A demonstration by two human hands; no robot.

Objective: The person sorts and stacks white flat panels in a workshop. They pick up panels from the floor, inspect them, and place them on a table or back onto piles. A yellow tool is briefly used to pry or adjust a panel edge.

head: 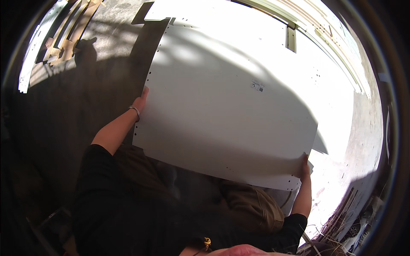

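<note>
A large white metal panel (221, 105) lies before me, partly in shade, with small holes along its left and right edges. On its face sits a small printed label (257, 85). My left hand (141, 101) grips the panel's left edge, a bracelet around the wrist. At the lower right edge, my right hand (305, 164) holds the panel too, thumb on top. The fingers of both hands are mostly hidden under the sheet. More white sheet, glaring in sunlight, shows beyond the panel at the top and right.
Wooden slats (65, 41) lie on the concrete floor at the upper left, beside a long white metal strip (40, 48). Long pale strips (330, 41) run along the upper right. Tangled debris (339, 220) fills the lower right. My bent knees (256, 204) are close under the near edge.
</note>
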